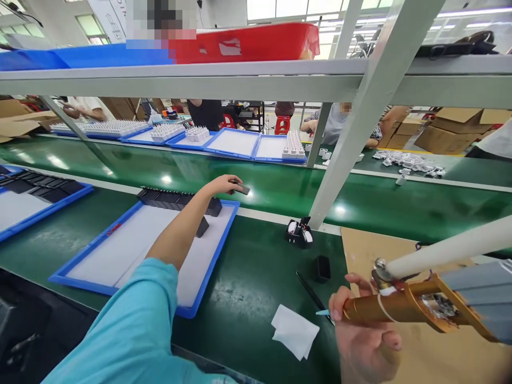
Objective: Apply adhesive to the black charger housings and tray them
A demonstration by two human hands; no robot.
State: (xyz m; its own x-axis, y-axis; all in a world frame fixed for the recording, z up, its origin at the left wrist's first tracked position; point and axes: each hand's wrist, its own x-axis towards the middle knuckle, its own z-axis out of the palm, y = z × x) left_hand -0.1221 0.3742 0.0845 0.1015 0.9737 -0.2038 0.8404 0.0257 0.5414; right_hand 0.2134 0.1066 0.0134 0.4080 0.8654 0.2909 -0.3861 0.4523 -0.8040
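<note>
My left hand reaches over the green belt, its fingers closed on a small flat dark grey piece. Below that arm lies a blue-rimmed tray with a white liner, a row of black boxes along its far edge and one loose black box. My right hand is palm up at the lower right, fingers curled. A light blue pointed tip sticks out from them; the rest of it is hidden. A brass-coloured cylinder crosses in front of that palm.
A slanted white post and an overhead shelf cross the view. On the green table are an opened black device, a small black box, a black pen-like tool and white paper. Co-workers sit beyond the belt.
</note>
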